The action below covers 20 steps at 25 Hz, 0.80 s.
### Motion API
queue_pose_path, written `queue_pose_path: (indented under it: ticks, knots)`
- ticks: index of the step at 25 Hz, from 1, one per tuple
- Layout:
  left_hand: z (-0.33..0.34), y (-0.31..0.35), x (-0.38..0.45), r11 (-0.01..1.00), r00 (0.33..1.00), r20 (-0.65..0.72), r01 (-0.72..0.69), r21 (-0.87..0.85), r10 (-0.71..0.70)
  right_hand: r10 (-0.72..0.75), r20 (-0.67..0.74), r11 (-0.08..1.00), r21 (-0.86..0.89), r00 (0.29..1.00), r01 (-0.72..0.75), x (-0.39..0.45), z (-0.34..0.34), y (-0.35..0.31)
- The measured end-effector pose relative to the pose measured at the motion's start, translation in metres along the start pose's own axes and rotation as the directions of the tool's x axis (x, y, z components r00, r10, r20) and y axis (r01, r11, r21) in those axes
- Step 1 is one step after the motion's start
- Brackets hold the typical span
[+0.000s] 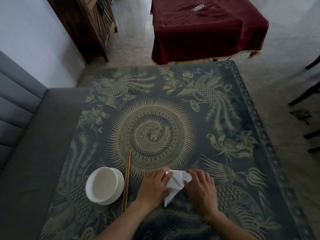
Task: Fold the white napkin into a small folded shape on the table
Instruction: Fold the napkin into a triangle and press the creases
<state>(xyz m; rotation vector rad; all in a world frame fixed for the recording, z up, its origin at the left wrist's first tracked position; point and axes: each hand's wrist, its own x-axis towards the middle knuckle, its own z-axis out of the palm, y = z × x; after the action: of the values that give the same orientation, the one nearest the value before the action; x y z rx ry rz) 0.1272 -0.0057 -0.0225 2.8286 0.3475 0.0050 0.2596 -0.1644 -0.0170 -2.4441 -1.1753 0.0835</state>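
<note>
- White napkin (174,185) lying on the near part of the patterned table (242,170), partly folded, with creased flaps on top and a pointed corner aimed toward the near edge.
- Left hand (154,187) resting on the napkin's left side, fingers stretched forward and close together, tips touching the far left corner of the folded paper; no curl round it visible.
- Right hand (201,187) resting on the napkin's right side, palm down, fingers laid fairly flat and close together over the right flap, thumb lying against the central crease.
- Napkin lying between both hands, its middle uncovered.
- White bowl (104,186) standing to the left of the hands, apparently on a white plate that shows only as a rim beneath it.
- Pair of wooden chopsticks (126,181) lying just right of the bowl, between bowl and left hand, running from near to far.
- Grey upholstered bench (34,135) along the table's left side.
- Dark red cloth (207,30) with a fringed hem draped over another table beyond the far edge.
- Dark wooden cabinet (91,23) at the far left, against the wall.
- Dark chair legs (304,96) at the right edge.
</note>
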Motion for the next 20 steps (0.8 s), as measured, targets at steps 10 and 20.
queue_pose_path:
  ticks: [10,20]
  knots:
    - [0.006,-0.013,-0.001,0.968,0.952,0.293,-0.154,0.2,0.091,-0.067,0.356,0.973,-0.183,0.932,0.14,-0.018,0.022,0.001]
    - [0.008,-0.028,-0.015,0.975,0.924,0.383,-0.104,0.196,0.022,0.011,0.37,0.955,-0.279,0.929,0.1,-0.01,0.01,0.042]
